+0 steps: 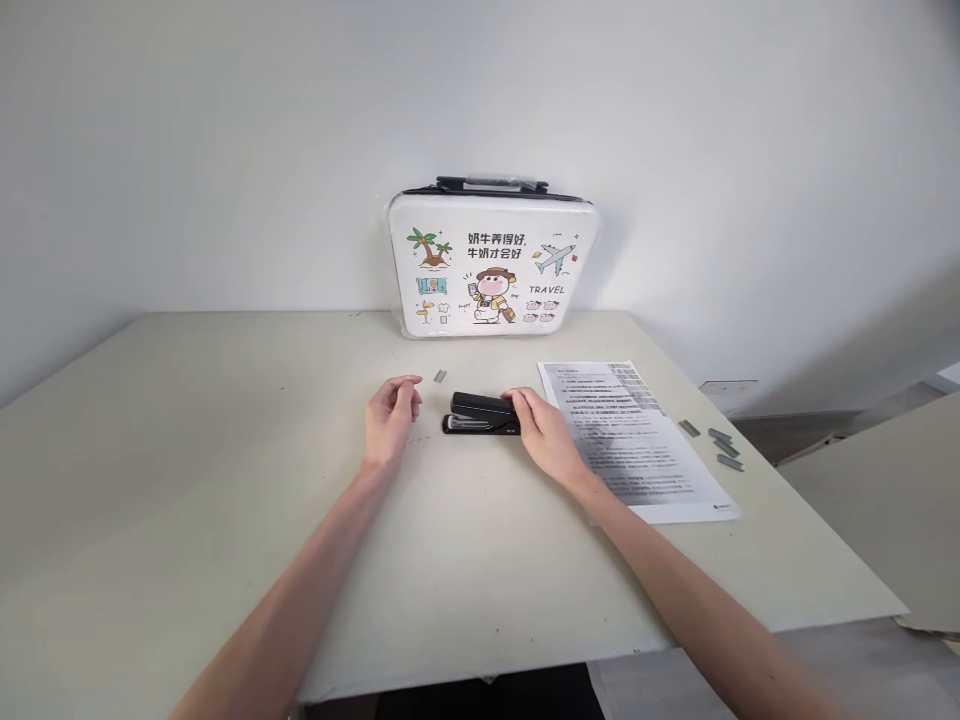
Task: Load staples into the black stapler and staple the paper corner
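Observation:
A black stapler (pixel 480 413) lies on the white table, its front end to the left and its top arm raised a little from the base. My right hand (pixel 544 432) is closed around its right end, which the fingers partly hide. To the left, apart from the stapler, my left hand (pixel 391 410) rests with curled fingers and the thumb near the index finger; I see nothing in it. A short grey strip of staples (pixel 440 376) lies on the table just beyond, between that hand and the stapler. Under my right wrist and forearm sits a printed sheet of paper (pixel 637 440).
Several more strips of staples (pixel 727 448) lie right of the paper, near the table's right edge. At the back, a white case (pixel 495 215) with cartoon prints and a black handle stands against the wall. Another pale surface (pixel 885 510) adjoins on the right.

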`<state>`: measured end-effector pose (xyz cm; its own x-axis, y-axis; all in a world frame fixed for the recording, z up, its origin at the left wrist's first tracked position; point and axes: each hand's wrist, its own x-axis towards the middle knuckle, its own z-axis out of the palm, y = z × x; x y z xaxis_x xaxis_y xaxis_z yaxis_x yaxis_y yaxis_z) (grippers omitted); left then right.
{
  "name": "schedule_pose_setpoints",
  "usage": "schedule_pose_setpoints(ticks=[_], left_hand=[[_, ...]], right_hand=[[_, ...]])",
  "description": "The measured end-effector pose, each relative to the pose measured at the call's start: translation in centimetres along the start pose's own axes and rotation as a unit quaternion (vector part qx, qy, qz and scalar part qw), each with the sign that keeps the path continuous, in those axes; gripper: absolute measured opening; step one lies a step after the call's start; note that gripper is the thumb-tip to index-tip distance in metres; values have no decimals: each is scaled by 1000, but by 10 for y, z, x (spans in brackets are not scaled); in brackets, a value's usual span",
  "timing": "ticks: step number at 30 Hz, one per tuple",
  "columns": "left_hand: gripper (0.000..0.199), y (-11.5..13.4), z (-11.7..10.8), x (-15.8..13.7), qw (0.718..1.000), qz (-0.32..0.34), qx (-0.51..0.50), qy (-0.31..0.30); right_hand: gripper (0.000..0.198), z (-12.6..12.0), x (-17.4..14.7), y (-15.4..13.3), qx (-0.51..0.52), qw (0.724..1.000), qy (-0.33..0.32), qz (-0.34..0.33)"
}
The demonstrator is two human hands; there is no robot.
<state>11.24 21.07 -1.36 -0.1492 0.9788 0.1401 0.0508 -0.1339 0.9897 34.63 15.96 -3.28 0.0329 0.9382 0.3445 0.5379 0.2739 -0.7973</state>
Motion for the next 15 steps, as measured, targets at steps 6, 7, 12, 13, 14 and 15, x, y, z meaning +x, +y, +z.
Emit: schedule_pose_setpoints(ticks=[6, 7, 12, 13, 14, 15], left_hand=[[22, -5, -11, 9, 998, 20, 15, 57], [22, -5, -13, 10, 997, 20, 15, 68], [22, -4, -19, 14, 995, 12, 17, 100], [22, -4, -20, 15, 994, 15, 22, 104], [22, -4, -21, 16, 994, 17, 28, 107], [23, -4, -22, 16, 993, 19, 33, 111]], right_hand=[[44, 6, -2, 7, 4, 1000, 14, 18], [43, 6, -2, 8, 15, 1000, 14, 22], [42, 7, -2, 10, 42, 999, 17, 28], [42, 7, -3, 9, 43, 998, 17, 30], [42, 7, -3, 8, 44, 998, 16, 34], [42, 6, -3, 6, 45, 998, 15, 38]])
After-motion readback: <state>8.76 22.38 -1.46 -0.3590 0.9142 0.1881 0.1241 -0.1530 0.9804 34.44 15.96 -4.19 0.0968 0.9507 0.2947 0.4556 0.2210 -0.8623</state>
